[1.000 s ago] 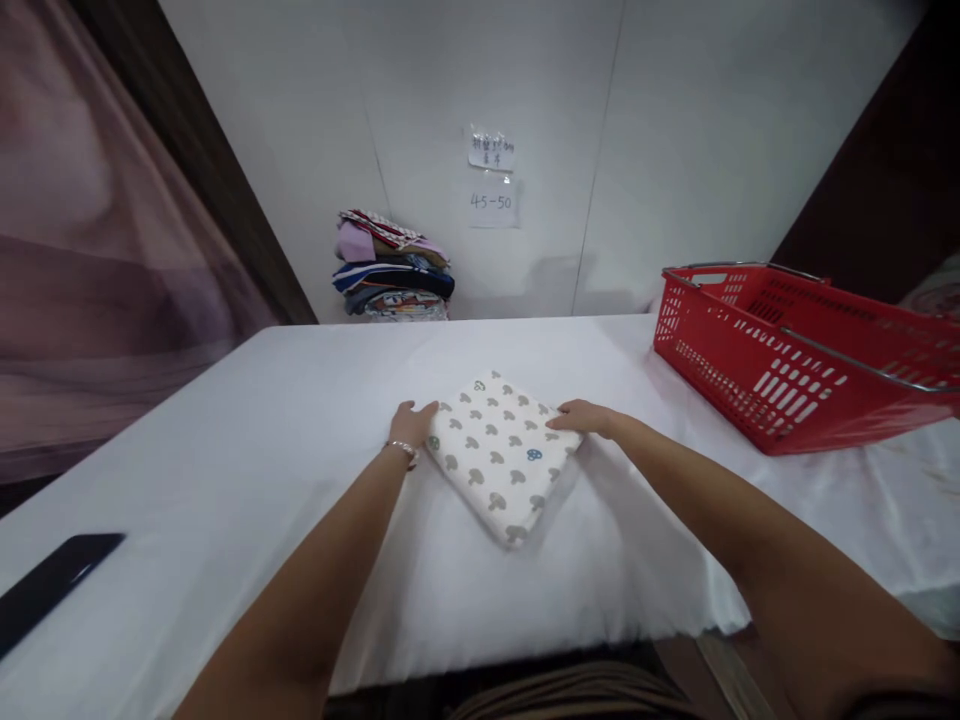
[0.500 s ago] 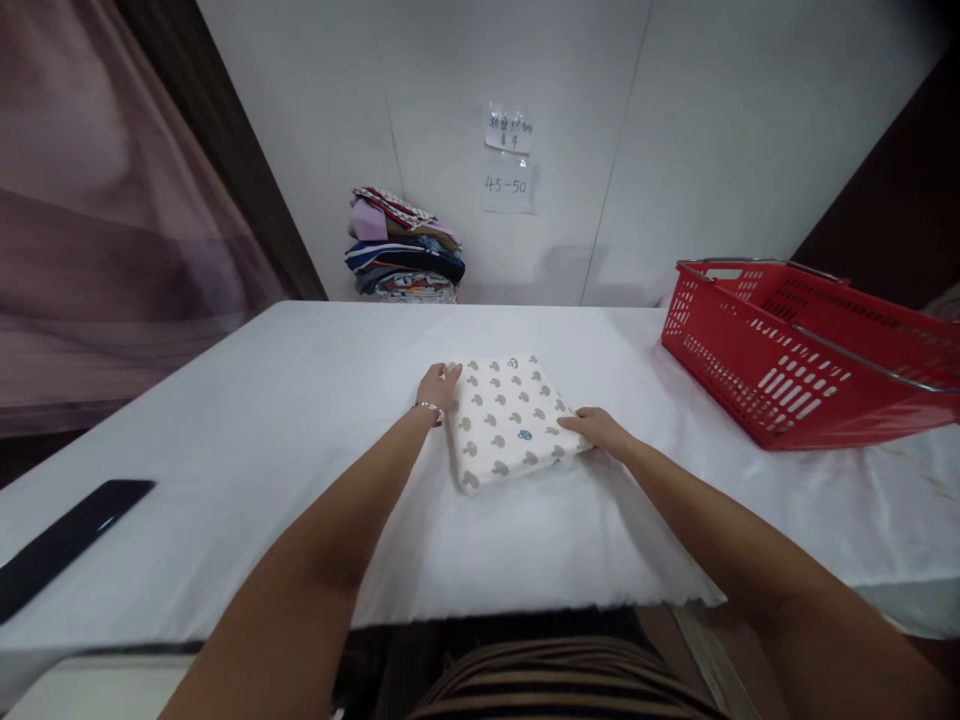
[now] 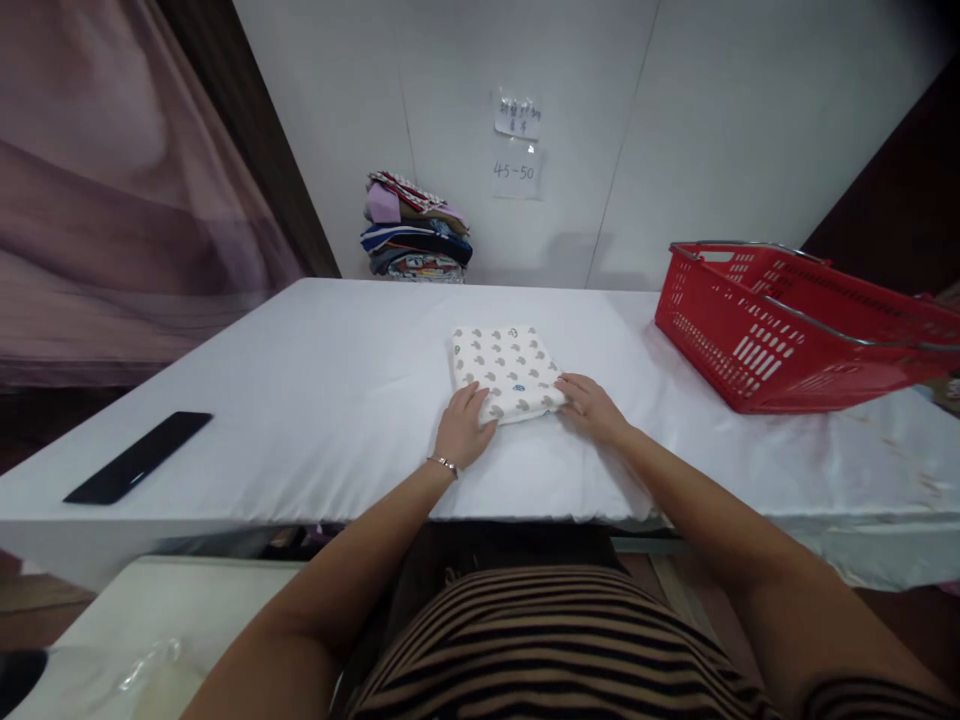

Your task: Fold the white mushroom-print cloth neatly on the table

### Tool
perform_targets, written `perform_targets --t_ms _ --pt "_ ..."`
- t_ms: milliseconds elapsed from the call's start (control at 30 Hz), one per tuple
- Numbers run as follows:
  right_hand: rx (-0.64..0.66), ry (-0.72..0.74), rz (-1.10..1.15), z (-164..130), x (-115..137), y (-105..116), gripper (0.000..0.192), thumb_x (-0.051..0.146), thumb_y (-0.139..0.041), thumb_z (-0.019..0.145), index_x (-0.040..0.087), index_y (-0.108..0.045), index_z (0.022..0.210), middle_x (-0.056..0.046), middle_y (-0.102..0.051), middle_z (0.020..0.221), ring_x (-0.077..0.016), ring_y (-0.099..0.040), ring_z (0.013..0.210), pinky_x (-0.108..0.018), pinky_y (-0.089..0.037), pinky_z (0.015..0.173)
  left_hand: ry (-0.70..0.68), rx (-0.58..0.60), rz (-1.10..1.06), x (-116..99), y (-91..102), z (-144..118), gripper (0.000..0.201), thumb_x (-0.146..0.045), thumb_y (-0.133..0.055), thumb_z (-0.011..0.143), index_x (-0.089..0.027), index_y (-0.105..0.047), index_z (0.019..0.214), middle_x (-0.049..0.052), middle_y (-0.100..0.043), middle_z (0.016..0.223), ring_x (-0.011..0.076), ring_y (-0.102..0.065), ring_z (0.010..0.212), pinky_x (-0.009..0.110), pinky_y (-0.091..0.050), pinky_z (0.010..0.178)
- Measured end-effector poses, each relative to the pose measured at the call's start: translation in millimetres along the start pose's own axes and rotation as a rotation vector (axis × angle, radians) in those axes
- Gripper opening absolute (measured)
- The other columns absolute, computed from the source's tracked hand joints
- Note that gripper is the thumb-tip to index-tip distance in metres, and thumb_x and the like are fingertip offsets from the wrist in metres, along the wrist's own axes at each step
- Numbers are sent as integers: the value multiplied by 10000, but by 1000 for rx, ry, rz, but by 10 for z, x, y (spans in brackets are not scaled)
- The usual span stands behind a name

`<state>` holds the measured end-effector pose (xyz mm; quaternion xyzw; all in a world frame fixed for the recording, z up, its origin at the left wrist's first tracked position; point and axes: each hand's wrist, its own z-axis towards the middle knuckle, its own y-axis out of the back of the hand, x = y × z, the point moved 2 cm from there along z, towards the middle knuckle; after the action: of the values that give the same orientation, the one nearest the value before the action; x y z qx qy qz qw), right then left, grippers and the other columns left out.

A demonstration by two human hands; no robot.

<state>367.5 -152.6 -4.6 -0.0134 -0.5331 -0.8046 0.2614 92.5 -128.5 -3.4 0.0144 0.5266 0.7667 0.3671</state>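
A folded white cloth (image 3: pixel 510 365) printed with grey mushroom shapes and a few blue ones lies on the white-covered table. At its near left corner is my left hand (image 3: pixel 463 428), fingers spread and thumb apart, the fingertips touching the fabric. My right hand (image 3: pixel 592 408) rests against the near right edge with its fingers stretched over the cloth; its thumb is hidden. A bracelet circles my left wrist.
A red plastic basket (image 3: pixel 750 340) with metal handles stands on the table at right. Toward the left lies a flat black object (image 3: pixel 142 458). Folded textiles (image 3: pixel 416 228) are stacked behind the table by the wall, near paper signs (image 3: pixel 517 145). A white surface (image 3: pixel 180 600) sits lower at front left.
My left hand has moved from the cloth's left side to its near left corner. My right hand has shifted slightly along the right edge. The raised near tablecloth edge now lies down, and the view has tilted.
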Motion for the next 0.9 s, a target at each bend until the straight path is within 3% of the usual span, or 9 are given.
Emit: perform_targets --t_ms 200,367,633,767,900 --pt "116 0 -197 143 -41 -47 433 150 -407 855 198 -548 1261 -56 -514 1342 -226 -391 1278 -387 -334 1045 -10 12 98 23 -10 19 439 -246 -551 782 -188 -516 1215 93 -456 1360 237 -375 1277 367 -399 1034" --pt "199 -34 -280 86 -70 -115 430 153 -377 888 225 -530 1283 -35 -476 1383 -222 -394 1287 -377 -374 998 80 20 102 113 31 -52 376 -243 -523 806 -237 -547 1181 30 -541 1288 198 -438 1226 323 -423 1015" --pt "200 -17 -329 55 -24 -145 421 163 -361 898 227 -527 1279 -55 -476 1382 -228 -405 1279 -390 -389 955 124 62 165 69 34 -108 382 -177 -505 788 -241 -577 1158 29 -556 1286 191 -468 1209 323 -455 973" --pt "241 -2 -320 42 40 -86 496 100 -395 824 203 -505 1297 -68 -436 1412 -246 -312 1336 -418 -332 1006 119 85 143 25 128 -99 373 -184 -550 752 -231 -606 1118 44 -582 1247 206 -498 1170 349 -439 980" --pt "270 -84 -213 148 243 -12 545 162 -438 796 214 -451 1339 -62 -345 1470 -261 -179 1391 -485 -190 1088 105 89 94 -54 249 -9 429 -383 -548 800 -191 -572 1183 78 -544 1302 228 -449 1232 389 -350 1056"
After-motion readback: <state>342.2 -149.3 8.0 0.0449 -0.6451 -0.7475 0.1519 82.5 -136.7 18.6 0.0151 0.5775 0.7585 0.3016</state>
